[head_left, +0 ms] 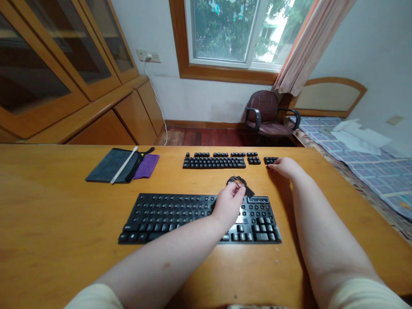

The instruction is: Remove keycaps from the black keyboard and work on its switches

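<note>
A black keyboard (180, 214) lies flat on the desk; its upper rows and part of its number pad show bare key posts, while keycaps sit on the lower row and lower right. Over its right half, my left hand (229, 201) is closed in a pinch, with a small dark piece (249, 191) by the fingertips; what it grips is unclear. Behind it is a coiled black cable (232, 179). My right hand (285, 166) reaches far right, thumb and finger closed on a black keycap at the front of a small keycap group (271, 159).
Loose keycaps stand in rows (214, 162) at the desk's far side, beside another small group (254, 160). At left lie a dark pouch (106, 167), a pale stick (124, 165) and a purple cloth (147, 166). A chair (265, 111) and bed (363, 159) are beyond the desk (58, 240).
</note>
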`<state>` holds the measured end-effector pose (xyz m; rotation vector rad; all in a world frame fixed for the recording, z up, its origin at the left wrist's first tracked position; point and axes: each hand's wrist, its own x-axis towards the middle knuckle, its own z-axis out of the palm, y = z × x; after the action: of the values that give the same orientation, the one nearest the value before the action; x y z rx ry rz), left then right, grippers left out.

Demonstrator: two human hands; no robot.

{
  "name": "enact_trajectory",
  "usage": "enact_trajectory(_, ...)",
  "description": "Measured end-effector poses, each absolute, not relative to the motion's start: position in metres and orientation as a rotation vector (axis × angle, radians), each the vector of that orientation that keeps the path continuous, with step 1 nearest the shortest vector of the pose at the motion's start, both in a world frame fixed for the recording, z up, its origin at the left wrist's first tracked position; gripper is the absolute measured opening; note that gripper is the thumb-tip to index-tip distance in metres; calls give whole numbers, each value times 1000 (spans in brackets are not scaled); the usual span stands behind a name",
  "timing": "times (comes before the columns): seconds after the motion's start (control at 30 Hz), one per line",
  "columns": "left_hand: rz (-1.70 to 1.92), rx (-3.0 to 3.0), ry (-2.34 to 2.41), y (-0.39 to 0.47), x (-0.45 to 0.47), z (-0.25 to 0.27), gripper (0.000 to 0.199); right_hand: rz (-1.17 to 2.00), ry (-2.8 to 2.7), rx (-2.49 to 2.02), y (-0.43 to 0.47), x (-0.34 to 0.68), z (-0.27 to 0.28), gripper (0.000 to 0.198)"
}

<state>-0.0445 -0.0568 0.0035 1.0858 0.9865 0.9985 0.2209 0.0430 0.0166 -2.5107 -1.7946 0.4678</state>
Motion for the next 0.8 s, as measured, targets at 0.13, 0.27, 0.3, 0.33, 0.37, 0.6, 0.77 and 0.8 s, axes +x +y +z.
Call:
enact_trajectory(0.13,991,1091,997,-58,-46,5,16,465,-1792,-2517,45,222,15,34)
enact_trajectory(0.27,977,1075,1006,-58,-46,6,16,501,-1784,-2496,44,222,14,32)
enact_trajectory(0.3,977,1072,1004,-58,-46,6,16,505,-1789,-2487,44,222,14,32)
enact_trajectory(0.33,980,1069,1003,-58,-45,7,16,508,-1795,-2481,44,223,14,33)
enact_trajectory(0.37,984,1066,1001,-58,-45,7,16,510,-1801,-2480,44,223,13,34)
enact_trajectory(0.6,984,1058,993,-59,-46,9,17,458,-1817,-2477,43,225,14,32)
enact_trajectory(0.77,983,1076,997,-59,-45,8,15,365,-1768,-2494,41,223,19,26)
enact_trajectory(0.8,985,1076,996,-59,-45,7,15,329,-1763,-2487,41,223,20,26)
